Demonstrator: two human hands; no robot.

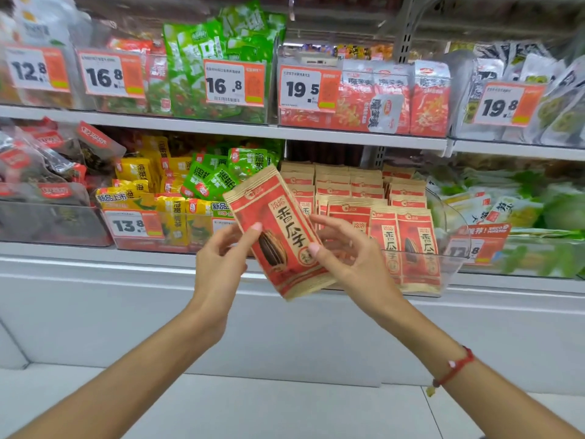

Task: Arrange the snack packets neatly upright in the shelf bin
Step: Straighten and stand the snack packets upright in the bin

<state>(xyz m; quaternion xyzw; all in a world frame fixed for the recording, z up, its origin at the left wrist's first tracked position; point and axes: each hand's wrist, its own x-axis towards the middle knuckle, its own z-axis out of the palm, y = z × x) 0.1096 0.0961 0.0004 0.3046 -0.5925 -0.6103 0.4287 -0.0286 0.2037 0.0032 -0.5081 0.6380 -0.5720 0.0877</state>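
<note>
I hold one red and tan sunflower-seed packet [278, 229] in front of the lower shelf, its top tilted to the left. My left hand [221, 258] pinches its left edge with the thumb on the front. My right hand [345, 251] grips its right edge, thumb on the front, other fingers behind. Behind the packet stands a clear plastic shelf bin [452, 248] filled with several rows of the same packets [408, 236], all upright.
A bin of yellow and green packets [177, 191] stands left of the seed bin, and green-white packs [506, 210] lie to its right. Price tags hang on the bin fronts. An upper shelf [221, 125] carries more bins. Below is a white cabinet front.
</note>
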